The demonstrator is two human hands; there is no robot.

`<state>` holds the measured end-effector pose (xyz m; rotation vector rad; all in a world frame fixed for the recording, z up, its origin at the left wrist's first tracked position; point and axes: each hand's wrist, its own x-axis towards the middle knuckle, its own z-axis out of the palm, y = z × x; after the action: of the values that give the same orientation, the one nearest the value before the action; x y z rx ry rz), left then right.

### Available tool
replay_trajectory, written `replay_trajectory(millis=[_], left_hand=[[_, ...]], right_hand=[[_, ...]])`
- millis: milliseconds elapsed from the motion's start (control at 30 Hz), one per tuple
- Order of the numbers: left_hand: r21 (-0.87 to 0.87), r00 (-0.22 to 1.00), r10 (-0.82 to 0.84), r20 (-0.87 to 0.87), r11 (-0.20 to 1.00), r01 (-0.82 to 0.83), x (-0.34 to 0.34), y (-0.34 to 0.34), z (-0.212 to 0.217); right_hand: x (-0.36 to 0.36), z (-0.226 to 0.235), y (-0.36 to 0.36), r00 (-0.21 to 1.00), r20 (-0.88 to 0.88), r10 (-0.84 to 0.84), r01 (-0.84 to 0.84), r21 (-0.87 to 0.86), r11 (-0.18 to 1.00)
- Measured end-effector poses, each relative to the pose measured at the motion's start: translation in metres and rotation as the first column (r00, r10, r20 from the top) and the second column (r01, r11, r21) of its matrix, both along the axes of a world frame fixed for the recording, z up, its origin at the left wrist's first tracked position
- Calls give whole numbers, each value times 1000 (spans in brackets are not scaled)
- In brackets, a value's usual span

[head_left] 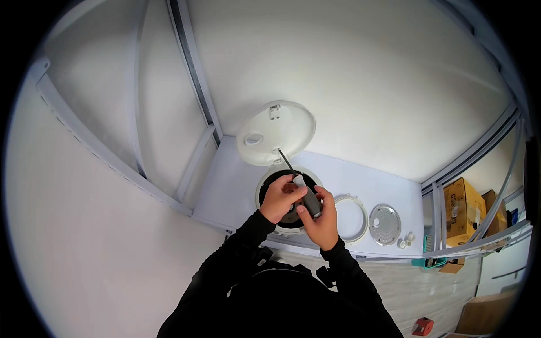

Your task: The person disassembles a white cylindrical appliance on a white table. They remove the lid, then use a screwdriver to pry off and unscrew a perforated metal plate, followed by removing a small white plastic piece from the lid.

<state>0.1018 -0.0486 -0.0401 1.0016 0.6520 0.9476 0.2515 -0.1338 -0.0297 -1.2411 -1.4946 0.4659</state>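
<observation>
A grey cordless screwdriver with a long dark bit is held in both my hands, its bit slanting up and to the left. The bit's tip is at the lower part of a white oval lid, though I cannot tell whether it sits in a screw. My left hand has its fingers closed around the front of the tool. Around the rear of its grip my right hand is wrapped. Beneath them stands a white rice cooker body with a dark inside, its lid raised; my hands hide much of it.
Right of the cooker lie a white ring, a perforated metal disc and several small white parts on the white table. Metal frame posts border the table. Cardboard boxes, a teal basket and a red object are farther right.
</observation>
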Motion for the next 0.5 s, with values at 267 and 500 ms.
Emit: replay_trajectory(millis=[267, 500], left_hand=[[-96, 995, 34, 96, 995, -24, 0, -3, -3], [72, 985, 80, -153, 995, -70, 3, 5, -17]], right_hand=[[3, 5, 0, 949, -315, 19, -114, -285, 952], [-2, 7, 1, 993, 115, -30, 19, 93, 996]])
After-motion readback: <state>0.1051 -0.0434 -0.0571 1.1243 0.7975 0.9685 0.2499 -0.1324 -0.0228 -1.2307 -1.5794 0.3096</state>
